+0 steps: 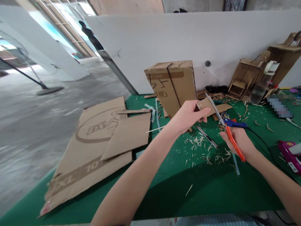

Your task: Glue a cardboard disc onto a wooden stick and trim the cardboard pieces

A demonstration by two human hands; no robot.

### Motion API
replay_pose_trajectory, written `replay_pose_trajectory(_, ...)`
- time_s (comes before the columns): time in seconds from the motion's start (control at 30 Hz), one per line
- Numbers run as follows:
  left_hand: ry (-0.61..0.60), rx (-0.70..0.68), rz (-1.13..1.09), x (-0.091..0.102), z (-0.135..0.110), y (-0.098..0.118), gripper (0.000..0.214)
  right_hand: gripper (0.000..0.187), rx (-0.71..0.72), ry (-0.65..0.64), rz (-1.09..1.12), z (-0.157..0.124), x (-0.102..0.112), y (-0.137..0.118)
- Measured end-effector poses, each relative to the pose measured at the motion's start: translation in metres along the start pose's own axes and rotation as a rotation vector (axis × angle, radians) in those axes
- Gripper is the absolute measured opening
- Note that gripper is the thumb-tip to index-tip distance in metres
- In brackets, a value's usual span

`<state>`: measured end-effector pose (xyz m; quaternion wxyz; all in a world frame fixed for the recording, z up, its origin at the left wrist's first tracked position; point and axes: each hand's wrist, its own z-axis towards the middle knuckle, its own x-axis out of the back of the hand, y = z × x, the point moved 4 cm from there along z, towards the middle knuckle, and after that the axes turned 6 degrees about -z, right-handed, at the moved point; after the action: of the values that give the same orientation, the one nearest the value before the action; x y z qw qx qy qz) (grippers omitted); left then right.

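My left hand (188, 116) is closed on a small piece of cardboard (208, 106), pinched between thumb and fingers above the table. In my right hand (238, 141) are scissors (232, 142) with orange handles, their blades pointing up and away at the cardboard's right edge. Whether the blades are cutting into it I cannot tell. Below the hands, a utility knife (207, 137) lies on the green table among pale shavings (198, 141). A blue-handled tool (235, 123) with a black cord rests just behind my right hand.
A tall cardboard box (172, 84) stands behind my left hand. Large flat cardboard sheets (94, 135) cover the table's left side. At the right are a water bottle (263, 83), cardboard structures (246, 75) and a magenta glue gun (290, 155). A person (90, 34) is far off at left.
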<state>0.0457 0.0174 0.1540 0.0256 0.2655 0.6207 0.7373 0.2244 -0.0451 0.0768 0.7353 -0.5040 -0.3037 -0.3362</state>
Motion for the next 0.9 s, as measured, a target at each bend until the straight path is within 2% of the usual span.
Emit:
replay_pose_trajectory(0.23,-0.054,0.008,0.001,0.009,0.001,0.001,0.016,0.046,-0.02,0.045,-0.051,0.003,0.003,0.011)
replay_pose_trajectory(0.3,-0.058,0.022,0.0,0.016,0.004,0.0,0.016,0.046,-0.062,0.007,-0.109,0.007,0.009,0.018)
replay_pose_trajectory(0.47,0.024,0.053,0.114,0.037,0.011,-0.009,0.028,0.048,-0.186,-0.051,-0.337,0.011,0.034,0.03)
replay_pose_trajectory(0.57,0.066,0.086,0.154,0.047,0.014,-0.021,0.026,0.048,-0.244,-0.189,-0.423,0.005,0.04,0.036)
replay_pose_trajectory(0.7,-0.018,0.149,-0.114,0.046,0.02,-0.04,0.019,0.046,-0.249,-0.334,-0.572,-0.011,0.031,0.046)
replay_pose_trajectory(0.8,-0.088,0.142,-0.298,0.041,0.024,-0.049,0.014,0.034,-0.174,-0.433,-0.621,-0.022,0.02,0.05)
replay_pose_trajectory(0.9,-0.126,0.151,-0.439,0.037,0.025,-0.055,0.022,0.032,-0.077,-0.386,-0.629,-0.023,0.021,0.041)
